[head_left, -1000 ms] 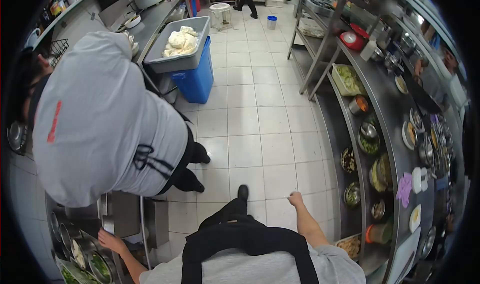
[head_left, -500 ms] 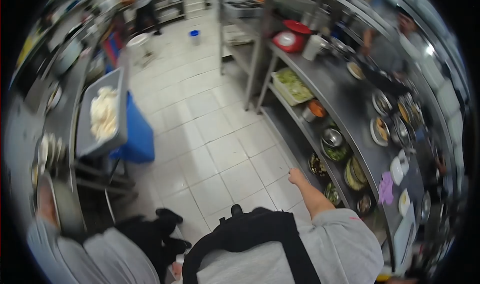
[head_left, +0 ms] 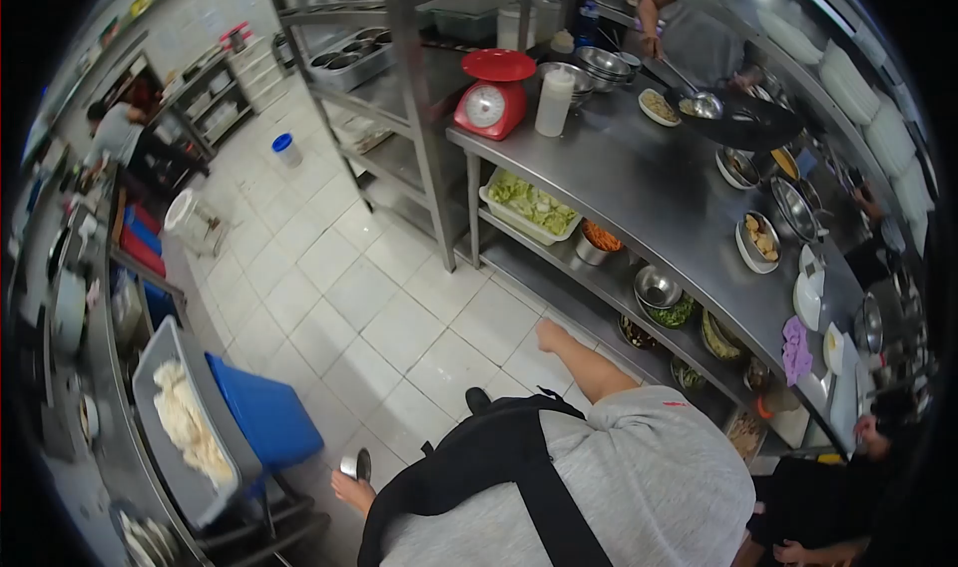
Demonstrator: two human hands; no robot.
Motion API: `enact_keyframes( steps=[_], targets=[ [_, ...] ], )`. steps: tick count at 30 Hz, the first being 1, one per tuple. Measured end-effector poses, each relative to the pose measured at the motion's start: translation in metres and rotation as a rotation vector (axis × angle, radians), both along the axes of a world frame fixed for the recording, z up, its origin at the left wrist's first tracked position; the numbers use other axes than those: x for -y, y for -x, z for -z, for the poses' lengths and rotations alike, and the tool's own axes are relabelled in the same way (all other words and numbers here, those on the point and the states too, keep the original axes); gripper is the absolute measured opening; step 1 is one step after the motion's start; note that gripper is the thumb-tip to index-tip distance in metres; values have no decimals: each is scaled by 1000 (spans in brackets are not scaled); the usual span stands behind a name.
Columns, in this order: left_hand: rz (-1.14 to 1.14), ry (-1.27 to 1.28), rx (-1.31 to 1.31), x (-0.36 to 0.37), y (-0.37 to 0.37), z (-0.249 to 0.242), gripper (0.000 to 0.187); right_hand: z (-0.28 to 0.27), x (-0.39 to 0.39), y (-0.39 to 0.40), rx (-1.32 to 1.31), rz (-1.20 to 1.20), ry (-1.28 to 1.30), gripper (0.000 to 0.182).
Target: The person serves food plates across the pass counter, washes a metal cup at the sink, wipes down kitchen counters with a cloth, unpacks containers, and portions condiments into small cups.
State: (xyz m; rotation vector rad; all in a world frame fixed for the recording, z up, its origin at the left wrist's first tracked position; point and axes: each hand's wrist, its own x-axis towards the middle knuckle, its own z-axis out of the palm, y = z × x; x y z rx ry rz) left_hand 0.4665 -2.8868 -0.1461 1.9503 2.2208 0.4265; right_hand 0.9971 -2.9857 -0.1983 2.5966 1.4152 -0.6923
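Note:
My left hand is low in front of my body, its fingers closed around a small round metal bowl, tilted so its inside is hard to see. My right hand hangs above the tiled floor, close to the lower shelves of the steel counter. Its fingers look curled, with nothing visible in them. Nearest to it on the shelves are a steel bowl and a pot of shredded orange vegetable.
A grey tub of pale dough-like food stands at left beside a blue bin. A red scale and a white bottle stand on the counter. Across it, a person holds a ladle over a wok. Another person's hand shows at lower right.
My view has turned and moved forward towards the counter and scale. The metal bowl in my left hand now shows clearly. The person at my left has left the view; another appears at lower right.

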Motion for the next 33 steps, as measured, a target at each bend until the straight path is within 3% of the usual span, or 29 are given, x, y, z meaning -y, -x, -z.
enact_keyframes(
  steps=[1,3,7,9,11,13,15,17,19,21,23,24,27,29,31,33],
  targets=[
    [29,1,-6,-12,4,2,32,3,-27,-9,-45,97,-161,17],
    [-52,183,-58,-32,7,7,26,-87,-69,-2,-159,250,-191,14],
    [14,285,-181,-93,-6,29,25,-118,-109,-23,-6,258,-289,12],
    [76,315,-219,-129,-14,39,25,-120,-99,-33,-163,26,16,23],
    [161,329,-266,-172,-21,46,25,-142,-66,-24,-169,-105,128,45],
    [260,329,-304,-219,-32,48,25,-105,-27,-39,-491,-116,28,63],
    [342,313,-320,-266,-48,48,25,-167,4,-16,-1003,629,-71,57],
    [403,268,-312,-311,-64,45,25,-141,42,6,-1202,1110,-548,53],
    [447,161,-284,-362,-83,41,25,-34,84,14,-436,1268,-55,51],
    [481,4,-234,-405,-104,49,24,-52,86,66,-203,1007,269,59],
    [474,-257,-231,-437,-141,55,24,-76,76,97,-481,825,413,68],
    [469,-166,-223,-443,-164,40,23,-61,81,103,-482,817,433,68],
    [457,-13,-204,-458,-218,7,23,-34,81,98,-387,768,298,70],
    [478,9,-211,-462,-244,8,24,-47,69,69,-270,851,-142,66],
    [506,24,-208,-458,-256,9,26,-72,49,27,-298,846,-303,52],
    [543,-24,-196,-447,-273,7,31,-137,12,-18,-657,1160,-543,34]
  ],
)
